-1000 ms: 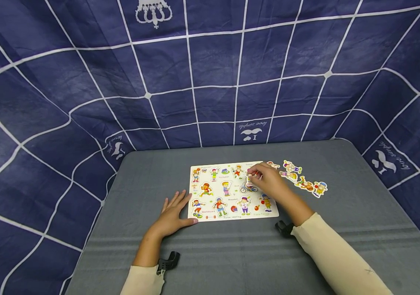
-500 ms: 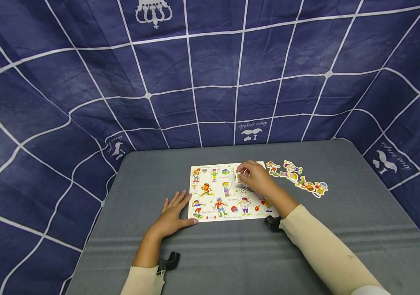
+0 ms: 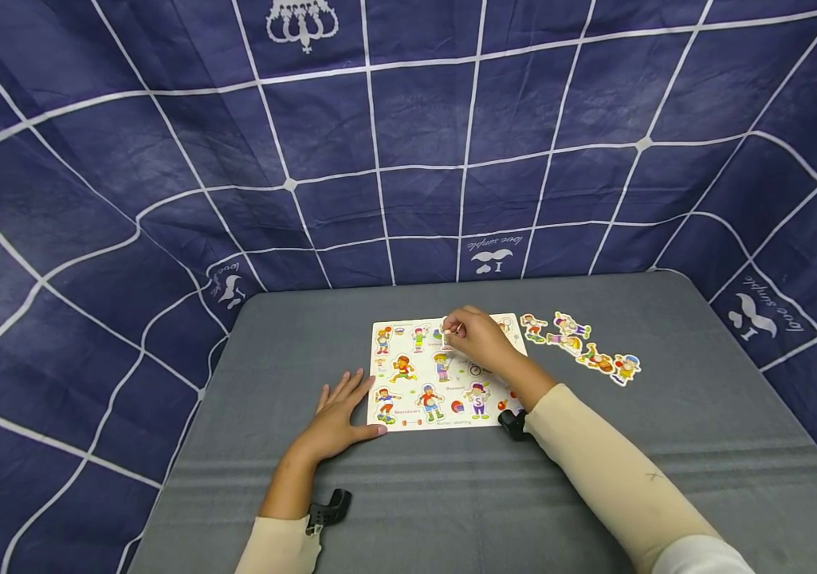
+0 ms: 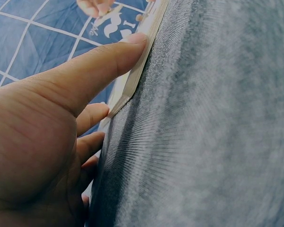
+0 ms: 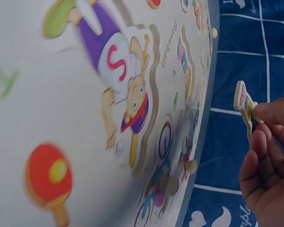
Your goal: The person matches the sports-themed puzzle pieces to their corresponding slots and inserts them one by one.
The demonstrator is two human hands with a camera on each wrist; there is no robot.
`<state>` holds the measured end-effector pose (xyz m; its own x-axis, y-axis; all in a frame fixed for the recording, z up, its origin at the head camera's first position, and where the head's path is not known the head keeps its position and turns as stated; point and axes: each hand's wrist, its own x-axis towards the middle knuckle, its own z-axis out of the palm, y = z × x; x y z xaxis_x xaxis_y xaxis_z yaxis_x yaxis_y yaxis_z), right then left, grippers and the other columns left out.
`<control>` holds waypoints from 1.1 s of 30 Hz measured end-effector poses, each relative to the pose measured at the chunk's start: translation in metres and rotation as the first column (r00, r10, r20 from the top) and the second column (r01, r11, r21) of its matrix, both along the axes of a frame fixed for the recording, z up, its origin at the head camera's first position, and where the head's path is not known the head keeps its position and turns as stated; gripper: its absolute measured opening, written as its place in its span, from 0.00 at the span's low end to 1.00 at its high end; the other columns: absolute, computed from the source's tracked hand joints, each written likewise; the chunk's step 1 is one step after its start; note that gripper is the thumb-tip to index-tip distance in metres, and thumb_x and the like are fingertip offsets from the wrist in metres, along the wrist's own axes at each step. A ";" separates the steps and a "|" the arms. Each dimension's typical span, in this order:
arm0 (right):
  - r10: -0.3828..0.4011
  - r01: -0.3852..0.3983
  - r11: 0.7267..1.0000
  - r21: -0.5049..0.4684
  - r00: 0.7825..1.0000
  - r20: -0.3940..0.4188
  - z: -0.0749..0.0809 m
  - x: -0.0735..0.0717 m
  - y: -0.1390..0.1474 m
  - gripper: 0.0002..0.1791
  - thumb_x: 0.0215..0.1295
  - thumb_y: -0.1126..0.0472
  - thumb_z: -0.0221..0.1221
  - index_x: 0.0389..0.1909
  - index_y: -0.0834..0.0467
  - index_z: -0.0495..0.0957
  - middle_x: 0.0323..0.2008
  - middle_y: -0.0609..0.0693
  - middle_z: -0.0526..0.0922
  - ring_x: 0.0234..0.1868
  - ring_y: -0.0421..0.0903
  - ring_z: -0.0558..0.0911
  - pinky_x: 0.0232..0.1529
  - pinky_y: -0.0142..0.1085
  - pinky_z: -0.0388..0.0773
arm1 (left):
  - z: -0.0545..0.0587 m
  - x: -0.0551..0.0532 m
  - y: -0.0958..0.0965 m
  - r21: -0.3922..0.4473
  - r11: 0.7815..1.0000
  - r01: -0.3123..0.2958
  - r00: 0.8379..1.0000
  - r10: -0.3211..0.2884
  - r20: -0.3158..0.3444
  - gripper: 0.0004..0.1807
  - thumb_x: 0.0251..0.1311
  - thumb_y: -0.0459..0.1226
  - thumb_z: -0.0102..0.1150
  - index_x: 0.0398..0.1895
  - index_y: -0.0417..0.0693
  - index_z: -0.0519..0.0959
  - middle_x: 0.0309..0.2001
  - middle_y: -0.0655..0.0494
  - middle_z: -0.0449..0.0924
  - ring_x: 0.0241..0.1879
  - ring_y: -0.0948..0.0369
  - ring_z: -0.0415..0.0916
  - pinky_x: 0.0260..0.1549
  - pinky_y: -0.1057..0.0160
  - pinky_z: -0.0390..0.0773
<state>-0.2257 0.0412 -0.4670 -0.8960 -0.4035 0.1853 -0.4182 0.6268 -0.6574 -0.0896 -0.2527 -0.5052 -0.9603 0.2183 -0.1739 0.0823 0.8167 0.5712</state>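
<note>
A white wooden puzzle board (image 3: 410, 393) printed with sporty children lies flat on the grey table. My left hand (image 3: 332, 428) rests at its left side, fingers spread, and in the left wrist view the thumb (image 4: 125, 49) lies along the board's near edge. Above the board's upper middle, my right hand (image 3: 478, 335) pinches a small puzzle piece (image 5: 243, 98) between thumb and fingertips. That piece is tilted and clear of the board in the right wrist view; the fingers hide part of its picture. A baseball-player piece (image 5: 114, 64) lies in the board below.
Several loose puzzle pieces (image 3: 598, 359) lie in a loose row right of the board. Small round knobs (image 5: 171, 186) stick up from some pieces on the board. A blue cloth wall (image 3: 422, 203) with white lines surrounds the table's back and sides.
My right hand has moved left across the board with the puzzle piece, from near the bicycle picture to the upper middle. The left hand stays in place.
</note>
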 end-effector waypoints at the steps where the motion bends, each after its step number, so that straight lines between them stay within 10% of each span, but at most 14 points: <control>1: 0.007 -0.007 1.000 -0.005 1.000 -0.011 -0.001 -0.001 -0.002 0.05 0.63 0.64 0.64 0.40 0.55 0.83 0.35 0.50 0.79 0.36 0.42 0.77 0.38 0.33 0.73 | 0.000 0.000 0.000 0.000 1.000 0.000 1.000 0.000 0.001 0.54 0.54 0.58 0.72 0.81 0.58 0.55 0.83 0.53 0.45 0.83 0.48 0.35 0.78 0.37 0.30; 33: 0.043 -0.048 0.998 0.050 0.995 0.085 -0.016 -0.016 -0.056 0.05 0.65 0.68 0.61 0.40 0.56 0.82 0.38 0.50 0.79 0.39 0.44 0.78 0.43 0.35 0.76 | 0.000 0.001 -0.001 0.027 1.000 -0.006 1.000 0.006 -0.010 0.54 0.54 0.58 0.72 0.81 0.57 0.56 0.83 0.53 0.46 0.83 0.48 0.37 0.78 0.36 0.31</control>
<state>-0.2421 -0.0151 -0.4827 -0.8880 -0.4513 0.0883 -0.3920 0.6425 -0.6585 -0.0884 -0.2533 -0.5050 -0.9632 0.2171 -0.1587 0.0831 0.8017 0.5920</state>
